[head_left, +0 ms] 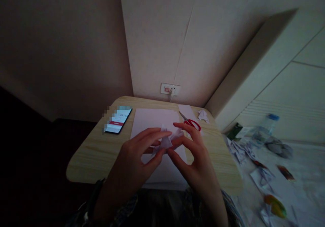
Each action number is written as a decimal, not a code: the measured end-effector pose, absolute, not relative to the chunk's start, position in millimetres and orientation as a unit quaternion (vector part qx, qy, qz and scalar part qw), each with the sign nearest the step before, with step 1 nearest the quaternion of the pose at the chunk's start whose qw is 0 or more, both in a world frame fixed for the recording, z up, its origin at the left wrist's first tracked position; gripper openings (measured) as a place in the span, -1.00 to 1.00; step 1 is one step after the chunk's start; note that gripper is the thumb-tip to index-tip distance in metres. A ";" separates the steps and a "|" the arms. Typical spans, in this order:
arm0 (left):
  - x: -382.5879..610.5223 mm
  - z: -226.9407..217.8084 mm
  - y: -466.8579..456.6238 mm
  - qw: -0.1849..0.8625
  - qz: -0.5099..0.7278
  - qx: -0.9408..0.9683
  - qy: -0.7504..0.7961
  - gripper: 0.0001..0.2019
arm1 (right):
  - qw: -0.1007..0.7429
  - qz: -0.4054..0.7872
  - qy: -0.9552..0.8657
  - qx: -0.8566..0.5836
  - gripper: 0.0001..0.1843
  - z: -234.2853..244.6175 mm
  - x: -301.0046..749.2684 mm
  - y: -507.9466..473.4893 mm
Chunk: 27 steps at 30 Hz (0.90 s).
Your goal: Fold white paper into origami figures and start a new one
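A small piece of folded white paper [166, 141] is held up between both hands, above a stack of white paper sheets [154, 117] on the table. My left hand [141, 152] pinches its left side between thumb and fingers. At its right side, my right hand [191, 152] grips the paper with thumb and forefinger, its other fingers raised. Parts of the folded paper are hidden behind the fingers. Just beyond my right hand lie red-handled scissors [191, 122], partly over a strip of white paper [186, 110].
A phone [118, 120] with a lit screen lies at the table's [86, 159] left. Another folded paper figure [203, 116] sits at the back right corner. The wall has a power socket [170, 89]. Right of the table are a water bottle [266, 127] and scattered papers [238, 150].
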<state>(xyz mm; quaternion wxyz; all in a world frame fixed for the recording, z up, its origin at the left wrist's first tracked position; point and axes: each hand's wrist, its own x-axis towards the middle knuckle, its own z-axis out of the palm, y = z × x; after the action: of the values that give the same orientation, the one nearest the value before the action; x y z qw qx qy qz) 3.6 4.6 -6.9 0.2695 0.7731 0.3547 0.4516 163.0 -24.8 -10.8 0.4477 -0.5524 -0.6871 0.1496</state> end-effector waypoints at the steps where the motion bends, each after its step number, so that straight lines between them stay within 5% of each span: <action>1: 4.2 -7.4 4.6 0.267 0.452 0.773 0.356 -0.66 | 0.444 0.150 -0.689 -0.553 -0.95 -11.0 164.6 -24.9; 27: 6.8 -9.4 2.6 0.239 0.436 0.793 0.353 -0.63 | 0.443 0.143 -0.684 -0.562 -0.90 -7.3 163.3 -29.0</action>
<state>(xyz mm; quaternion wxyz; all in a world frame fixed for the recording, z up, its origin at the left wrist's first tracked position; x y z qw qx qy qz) 6.8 2.6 -9.4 0.2386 0.7928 0.3528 0.4359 163.3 -29.0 -7.3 0.4433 -0.5620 -0.6836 0.1429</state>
